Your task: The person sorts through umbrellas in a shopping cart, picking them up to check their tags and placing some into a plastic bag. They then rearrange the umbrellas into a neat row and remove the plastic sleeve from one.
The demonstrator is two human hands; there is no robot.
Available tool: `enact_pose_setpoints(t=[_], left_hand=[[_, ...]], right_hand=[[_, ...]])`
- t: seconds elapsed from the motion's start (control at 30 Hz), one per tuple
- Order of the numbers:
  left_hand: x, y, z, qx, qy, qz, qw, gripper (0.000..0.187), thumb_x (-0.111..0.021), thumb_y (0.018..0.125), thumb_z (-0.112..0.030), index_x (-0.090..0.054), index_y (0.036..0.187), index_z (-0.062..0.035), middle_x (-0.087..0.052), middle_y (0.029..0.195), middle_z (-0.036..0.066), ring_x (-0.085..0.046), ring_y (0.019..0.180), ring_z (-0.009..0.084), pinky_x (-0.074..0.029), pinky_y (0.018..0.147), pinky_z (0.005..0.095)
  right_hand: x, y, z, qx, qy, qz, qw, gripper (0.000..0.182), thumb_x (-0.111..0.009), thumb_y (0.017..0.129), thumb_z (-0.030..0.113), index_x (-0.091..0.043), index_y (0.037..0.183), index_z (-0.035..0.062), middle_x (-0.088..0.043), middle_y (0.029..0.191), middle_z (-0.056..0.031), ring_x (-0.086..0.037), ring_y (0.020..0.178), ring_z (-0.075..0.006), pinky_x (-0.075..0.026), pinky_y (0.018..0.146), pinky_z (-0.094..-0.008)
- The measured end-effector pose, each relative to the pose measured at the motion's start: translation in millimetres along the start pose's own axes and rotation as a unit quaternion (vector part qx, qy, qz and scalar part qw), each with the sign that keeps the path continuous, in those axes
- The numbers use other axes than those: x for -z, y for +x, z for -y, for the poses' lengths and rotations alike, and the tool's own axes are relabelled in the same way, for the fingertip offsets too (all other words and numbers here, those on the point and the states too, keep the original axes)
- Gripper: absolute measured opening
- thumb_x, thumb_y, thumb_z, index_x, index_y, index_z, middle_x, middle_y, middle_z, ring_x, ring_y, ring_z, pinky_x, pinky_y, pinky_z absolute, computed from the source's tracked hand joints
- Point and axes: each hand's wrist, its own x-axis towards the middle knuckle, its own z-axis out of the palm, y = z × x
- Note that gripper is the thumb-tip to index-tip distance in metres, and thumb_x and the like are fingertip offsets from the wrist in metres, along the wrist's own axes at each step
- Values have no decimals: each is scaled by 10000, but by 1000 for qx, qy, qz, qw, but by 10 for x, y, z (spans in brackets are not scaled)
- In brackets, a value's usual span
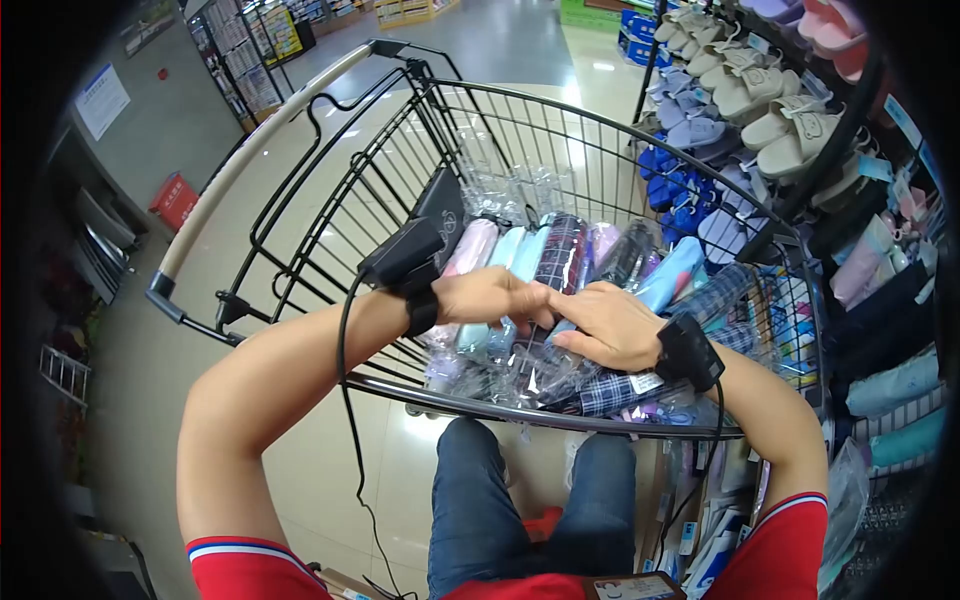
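Note:
A black wire shopping cart (330,215) stands in front of me, filled with folded umbrellas (560,255) wrapped in clear plastic: pink, light blue, plaid and dark ones. My left hand (490,297) reaches into the cart, its fingers closed on one of the wrapped umbrellas near the pile's middle. My right hand (608,325) lies beside it, fingers on the same bundle of plastic-wrapped umbrellas. Both wrists wear black bands with devices; a cable hangs from the left one.
The cart handle (250,150), beige and black, angles off to the left. A rack of slippers and sandals (740,90) hangs at the upper right, with more packaged umbrellas (900,385) on shelves at right. Tiled aisle floor stretches ahead.

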Motion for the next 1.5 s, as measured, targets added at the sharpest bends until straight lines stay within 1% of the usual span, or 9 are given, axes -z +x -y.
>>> enact_pose_setpoints(t=[0.1,0.23,0.3,0.63,0.73,0.9,1.1,1.3,1.5], left_hand=[[252,144,443,21,147,-245,958,391,-527,893,-341,-654,991,15,-674,909,129,-642,825,161,-501,704,343],[479,149,941,79,533,-186,822,403,-605,811,-315,-641,899,77,-664,770,172,-662,656,205,-514,610,363],[289,-21,532,261,276,-172,909,504,-663,757,-383,-620,796,117,-649,689,180,-653,570,255,-515,556,367],[173,-16,426,313,151,-62,936,737,-742,665,-538,-596,1003,101,-633,965,158,-631,767,225,-497,680,288],[75,-12,495,244,-93,-143,955,591,-776,668,-318,-574,1056,80,-626,939,129,-626,748,198,-521,629,298],[68,61,544,201,0,-91,975,794,-780,670,-360,-442,1232,88,-571,1097,168,-593,945,209,-495,805,307],[-74,-30,270,151,-33,-102,983,917,-797,617,-558,-503,1185,98,-593,1025,133,-612,840,186,-521,694,280],[-39,-47,170,144,-84,16,986,893,-698,753,-532,-343,1369,8,-577,1084,125,-611,851,156,-535,719,250],[39,-526,-171,-73,541,-103,831,552,-552,832,-535,-678,778,0,-647,706,177,-656,689,322,-515,621,398]], right_hand=[[-75,2,-84,-6,-54,-24,998,466,-430,928,409,-538,1220,62,-611,1154,-116,-571,1074,-268,-438,877,-400],[-60,15,-130,-42,-32,31,998,453,-381,951,441,-572,1204,118,-570,1237,-44,-568,1055,-241,-400,862,-410],[-95,-23,-146,-32,-17,-18,999,500,-362,944,495,-639,1093,107,-626,1110,-101,-610,950,-280,-448,801,-418],[123,-62,-237,-187,-40,215,958,798,-310,855,697,-689,832,-5,-638,758,-242,-624,806,-400,-483,783,-435],[114,-107,-219,-182,-42,162,969,609,-415,864,611,-664,895,56,-650,754,-162,-632,770,-329,-480,697,-396],[-18,-143,-330,-147,-13,59,987,399,-571,853,454,-606,911,62,-629,712,-116,-636,728,-272,-473,642,-354],[-196,-63,-300,-32,-40,-260,964,475,-621,834,271,-467,1212,28,-500,1178,-205,-559,1043,-358,-482,824,-405],[-46,24,-153,122,-55,-56,989,626,-590,844,254,-348,1385,55,-354,1412,-183,-393,1261,-365,-324,1051,-415],[-25,8,-67,-9,-31,61,998,486,-480,917,348,-422,1354,141,-380,1415,-99,-473,1208,-294,-440,950,-368]])
